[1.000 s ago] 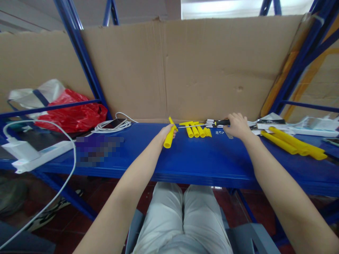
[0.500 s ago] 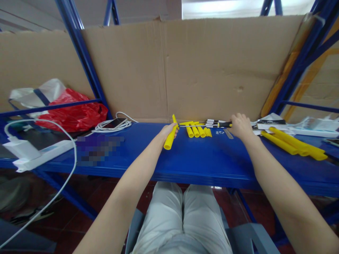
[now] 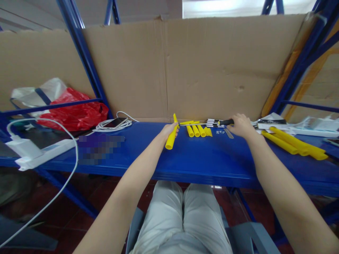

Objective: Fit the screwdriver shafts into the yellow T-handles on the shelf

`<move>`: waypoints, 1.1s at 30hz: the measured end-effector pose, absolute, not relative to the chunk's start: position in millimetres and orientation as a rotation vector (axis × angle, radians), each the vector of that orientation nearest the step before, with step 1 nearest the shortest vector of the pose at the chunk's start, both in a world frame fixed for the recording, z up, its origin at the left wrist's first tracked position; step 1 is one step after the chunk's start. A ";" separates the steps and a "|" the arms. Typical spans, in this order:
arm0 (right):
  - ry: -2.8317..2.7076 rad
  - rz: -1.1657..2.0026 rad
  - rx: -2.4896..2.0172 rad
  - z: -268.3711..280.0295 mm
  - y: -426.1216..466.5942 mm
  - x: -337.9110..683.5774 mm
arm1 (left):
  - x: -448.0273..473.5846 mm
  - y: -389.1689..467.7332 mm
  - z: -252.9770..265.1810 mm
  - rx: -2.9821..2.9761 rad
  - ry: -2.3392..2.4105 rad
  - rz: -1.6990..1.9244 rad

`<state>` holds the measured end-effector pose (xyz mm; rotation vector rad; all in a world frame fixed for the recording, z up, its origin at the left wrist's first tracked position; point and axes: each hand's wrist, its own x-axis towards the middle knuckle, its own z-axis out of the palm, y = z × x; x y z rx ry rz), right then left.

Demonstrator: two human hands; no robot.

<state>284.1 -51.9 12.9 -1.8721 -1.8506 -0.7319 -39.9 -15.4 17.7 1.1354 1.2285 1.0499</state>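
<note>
My left hand (image 3: 171,130) is wrapped round a yellow tube (image 3: 171,140), its wide end tilted down toward me and a thinner part rising beyond the fingers. A screwdriver (image 3: 226,122) with a black and yellow handle lies level in my right hand (image 3: 242,124), which is closed on the handle's end. Its long metal shaft reaches left, the tip at the tube's side near my left fingers; whether it is inside the tube I cannot tell. Between the hands, several yellow tubes (image 3: 196,131) lie side by side. Right of them are tiny silvery pieces (image 3: 220,132) and a flat metal strip (image 3: 228,133).
More yellow tubes (image 3: 293,143) lie at the right, before a white power strip (image 3: 317,132). On the left are a coiled white cable (image 3: 113,127), a red plastic bag (image 3: 76,110) and another power strip (image 3: 47,153). Cardboard (image 3: 212,67) walls the blue table's (image 3: 201,158) back.
The screwdriver's handle has risen slightly, and my right hand has shifted a little with it. My left hand holds the yellow tube in nearly the same place.
</note>
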 end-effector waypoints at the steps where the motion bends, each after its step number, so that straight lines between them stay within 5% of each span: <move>1: -1.857 -0.726 -1.893 13.3 -52.5 283.8 | -39.8 -15.7 17.8 1.139 1.231 1.046; 33: -1.797 -0.531 -2.167 11.3 -56.4 272.8 | -38.3 -14.8 13.7 1.065 1.216 1.093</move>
